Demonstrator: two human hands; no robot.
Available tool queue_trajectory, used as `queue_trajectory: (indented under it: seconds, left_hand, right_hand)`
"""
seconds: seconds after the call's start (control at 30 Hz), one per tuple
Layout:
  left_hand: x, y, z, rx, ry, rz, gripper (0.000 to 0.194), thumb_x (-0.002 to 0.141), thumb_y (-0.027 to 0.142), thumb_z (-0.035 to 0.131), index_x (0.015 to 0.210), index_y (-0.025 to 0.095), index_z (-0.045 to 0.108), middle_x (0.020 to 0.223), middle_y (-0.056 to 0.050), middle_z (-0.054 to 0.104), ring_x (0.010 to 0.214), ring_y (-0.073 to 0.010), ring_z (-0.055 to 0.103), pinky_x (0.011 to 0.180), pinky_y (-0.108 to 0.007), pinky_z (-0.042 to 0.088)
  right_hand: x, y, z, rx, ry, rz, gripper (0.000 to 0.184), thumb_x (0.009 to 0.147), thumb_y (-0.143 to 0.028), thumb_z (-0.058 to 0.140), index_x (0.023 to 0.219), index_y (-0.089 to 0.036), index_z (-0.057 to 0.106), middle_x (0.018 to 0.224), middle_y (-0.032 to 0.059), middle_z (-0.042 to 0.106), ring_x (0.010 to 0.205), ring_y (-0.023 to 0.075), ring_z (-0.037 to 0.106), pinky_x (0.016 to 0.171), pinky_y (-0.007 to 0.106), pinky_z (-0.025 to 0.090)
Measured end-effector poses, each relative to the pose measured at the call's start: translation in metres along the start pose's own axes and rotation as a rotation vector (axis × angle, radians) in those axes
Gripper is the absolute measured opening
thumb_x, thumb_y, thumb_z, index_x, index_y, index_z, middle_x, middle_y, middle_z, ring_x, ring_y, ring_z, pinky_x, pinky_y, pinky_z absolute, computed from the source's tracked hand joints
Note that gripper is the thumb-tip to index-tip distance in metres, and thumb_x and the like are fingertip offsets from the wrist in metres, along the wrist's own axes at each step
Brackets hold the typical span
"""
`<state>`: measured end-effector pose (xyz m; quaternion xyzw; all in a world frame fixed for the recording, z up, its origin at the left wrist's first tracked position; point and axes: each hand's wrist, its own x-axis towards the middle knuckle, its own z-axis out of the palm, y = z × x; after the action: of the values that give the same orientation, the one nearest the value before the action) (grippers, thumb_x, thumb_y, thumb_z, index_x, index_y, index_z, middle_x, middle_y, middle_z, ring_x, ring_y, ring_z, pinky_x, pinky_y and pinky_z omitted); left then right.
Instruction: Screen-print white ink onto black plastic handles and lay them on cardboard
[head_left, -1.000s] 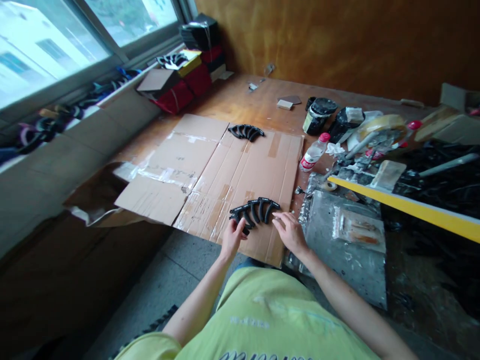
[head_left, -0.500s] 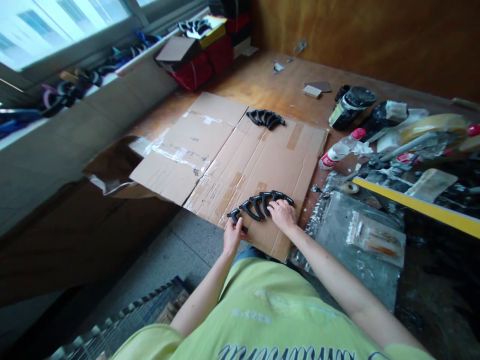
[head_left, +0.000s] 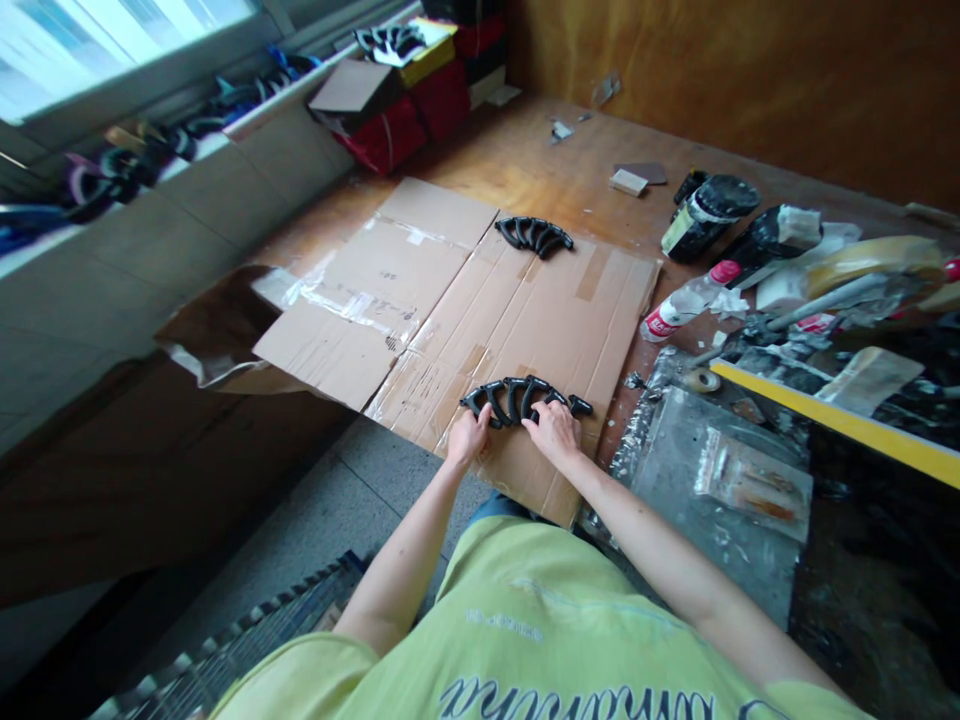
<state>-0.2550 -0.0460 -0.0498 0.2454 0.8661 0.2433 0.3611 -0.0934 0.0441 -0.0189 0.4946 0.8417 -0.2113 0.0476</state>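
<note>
Several black curved pieces with T-shaped ends form a row (head_left: 513, 398) on the near part of a flattened cardboard sheet (head_left: 547, 320). My left hand (head_left: 469, 436) pinches the lower end of the piece at the row's left end. At the right side, my right hand (head_left: 553, 430) has its fingers bent round another piece, whose lower part they hide. The rightmost piece (head_left: 579, 405) shows just beyond that hand. A second fan-shaped row of similar black pieces (head_left: 534, 236) lies at the sheet's far edge.
To the right of the cardboard stand a plastic bottle with a pink cap (head_left: 682, 302) and black-stained jars (head_left: 709, 218). A yellow-edged board (head_left: 832, 415) juts in from the right. Red and black boxes (head_left: 390, 130) are stacked at the far left, by the window.
My left hand has pushed its black piece up and inward, nearer the others. My right hand has shifted slightly left, and the row is tighter except at its right end. The camera view swung left earlier.
</note>
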Motion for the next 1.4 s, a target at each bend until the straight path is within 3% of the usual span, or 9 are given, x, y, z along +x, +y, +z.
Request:
queue_trajectory:
  seconds: [0.17,0.27,0.37,0.47,0.6,0.77,0.93,1.13,1.4]
  left_hand:
    - [0.015,0.008,-0.01,0.201,0.034,0.017,0.048,0.087,0.062,0.048,0.091,0.017,0.063,0.09,-0.021,0.071,0.099,-0.0356,0.066,0.084,-0.042,0.046]
    - [0.001,0.008,-0.004,0.246,0.14,0.077,0.051,0.089,0.06,0.045,0.112,0.017,0.058,0.097,-0.017,0.069,0.095,-0.0312,0.066,0.08,-0.038,0.047]
    - [-0.018,0.008,0.006,0.254,0.271,0.261,0.046,0.092,0.053,0.047,0.124,0.022,0.056,0.116,-0.014,0.062,0.098,-0.025,0.064,0.079,-0.033,0.047]
    - [-0.027,0.005,0.014,0.287,0.302,0.406,0.043,0.093,0.05,0.046,0.126,0.027,0.061,0.128,-0.012,0.052,0.103,-0.0223,0.06,0.08,-0.03,0.048]
    - [-0.022,0.002,0.018,0.346,0.284,0.446,0.045,0.095,0.05,0.043,0.132,0.03,0.06,0.136,-0.009,0.048,0.109,-0.0211,0.057,0.086,-0.03,0.047]
    - [-0.006,0.01,0.017,0.46,0.198,0.5,0.044,0.096,0.051,0.038,0.13,0.034,0.061,0.128,-0.006,0.054,0.105,-0.0202,0.056,0.083,-0.029,0.047]
    - [0.007,0.018,0.007,0.547,0.203,0.558,0.045,0.098,0.052,0.032,0.116,0.031,0.067,0.112,-0.007,0.058,0.1,-0.021,0.054,0.081,-0.029,0.044]
    - [0.019,0.015,-0.003,0.578,0.177,0.631,0.043,0.097,0.05,0.034,0.11,0.03,0.069,0.108,-0.007,0.058,0.096,-0.0218,0.052,0.08,-0.03,0.043]
    - [0.028,0.01,-0.006,0.58,0.161,0.739,0.039,0.097,0.048,0.037,0.108,0.028,0.07,0.105,-0.008,0.059,0.094,-0.021,0.053,0.083,-0.03,0.043]
  right_hand:
    - [-0.001,-0.005,-0.003,0.013,-0.012,0.09,0.035,0.089,-0.041,0.059,0.12,-0.026,0.064,0.113,0.0117,0.063,0.106,0.0263,0.06,0.083,0.037,0.047]
    - [-0.002,-0.004,-0.005,0.002,-0.02,0.096,0.033,0.088,-0.042,0.059,0.117,-0.026,0.064,0.111,0.0109,0.063,0.106,0.0266,0.06,0.083,0.037,0.047]
    - [0.0,-0.007,-0.006,-0.015,-0.014,0.098,0.037,0.09,-0.049,0.056,0.116,-0.024,0.064,0.108,0.0127,0.063,0.101,0.0272,0.062,0.081,0.038,0.048]
    - [0.002,-0.013,-0.006,-0.03,-0.006,0.107,0.04,0.091,-0.051,0.053,0.115,-0.022,0.064,0.109,0.0142,0.06,0.096,0.0262,0.064,0.079,0.037,0.048]
    - [0.003,-0.015,-0.005,-0.034,-0.023,0.142,0.035,0.092,-0.048,0.052,0.115,-0.024,0.064,0.11,0.0119,0.059,0.095,0.0239,0.065,0.079,0.034,0.049]
    - [0.005,-0.014,-0.006,-0.041,-0.042,0.188,0.038,0.09,-0.049,0.053,0.119,-0.026,0.062,0.11,0.0117,0.059,0.097,0.0248,0.066,0.081,0.035,0.049]
    - [0.009,-0.017,-0.009,-0.03,-0.07,0.219,0.041,0.09,-0.049,0.053,0.119,-0.023,0.062,0.111,0.0139,0.06,0.1,0.0258,0.065,0.084,0.035,0.049]
    - [0.002,-0.007,-0.016,-0.03,-0.096,0.275,0.039,0.086,-0.041,0.056,0.117,-0.019,0.063,0.113,0.0158,0.06,0.1,0.0269,0.065,0.086,0.036,0.048]
    - [-0.001,-0.011,-0.008,-0.02,-0.059,0.219,0.037,0.084,-0.041,0.058,0.113,-0.02,0.065,0.11,0.0151,0.062,0.1,0.0274,0.066,0.084,0.037,0.049]
